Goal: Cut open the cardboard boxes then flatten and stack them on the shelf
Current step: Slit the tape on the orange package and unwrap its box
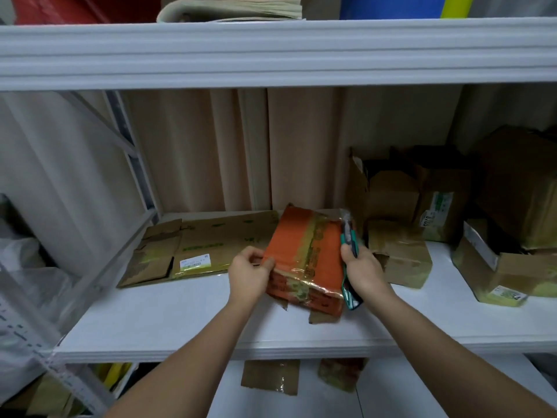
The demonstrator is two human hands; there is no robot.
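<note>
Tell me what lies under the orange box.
The orange box rests on the white shelf, its far end overlapping the flattened cardboard. Brown flaps poke out below. Anything beneath its middle is hidden.

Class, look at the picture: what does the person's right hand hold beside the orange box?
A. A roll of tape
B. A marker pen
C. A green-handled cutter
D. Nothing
C: the right hand grips a green-handled cutter against the right edge of the orange box, while the left hand pinches the box's left edge.
</note>
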